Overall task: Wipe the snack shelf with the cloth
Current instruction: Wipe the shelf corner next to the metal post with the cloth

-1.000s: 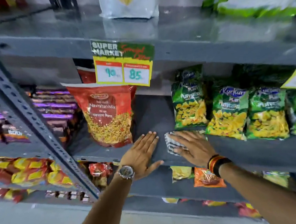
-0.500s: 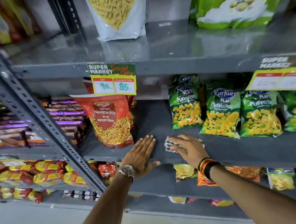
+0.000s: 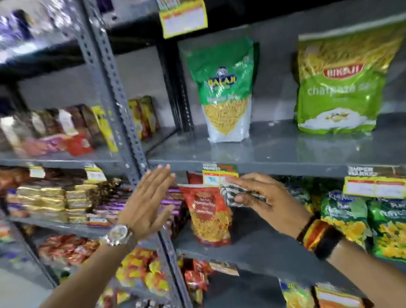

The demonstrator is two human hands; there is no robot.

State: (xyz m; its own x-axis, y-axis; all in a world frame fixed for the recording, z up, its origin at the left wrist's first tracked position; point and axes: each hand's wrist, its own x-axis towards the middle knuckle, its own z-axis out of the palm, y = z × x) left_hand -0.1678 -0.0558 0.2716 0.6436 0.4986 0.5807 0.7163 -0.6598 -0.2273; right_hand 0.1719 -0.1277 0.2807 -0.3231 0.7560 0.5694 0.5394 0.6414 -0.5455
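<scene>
The cloth (image 3: 235, 193), a crumpled black-and-white rag, is off the shelf surface and in the air, clenched in the right hand (image 3: 273, 201) with the thumb pressed over it and the fingers curled behind. It sits in front of the top of a red mix bag (image 3: 209, 217) and just below a price tag (image 3: 220, 177) clipped to the front edge of the upper shelf (image 3: 295, 150). The right wrist carries a stack of bands (image 3: 320, 237). The left hand (image 3: 149, 203) is released, flat, fingers together and pointing up toward the shelf edge, grasping nothing; its fingertips lie close to the grey slotted post (image 3: 115, 107), though contact cannot be told through the blur. A watch (image 3: 119, 234) is on the left wrist. The red bag stands upright on the lower shelf (image 3: 255, 245), with green puff bags (image 3: 375, 226) further right on the same shelf. On the upper shelf stand two green pouches, well apart: a Balaji pouch (image 3: 224, 89) and a wider Bikaji pouch (image 3: 341, 83). Left of the post, other shelves hold rows of blurred packets (image 3: 52, 200).
</scene>
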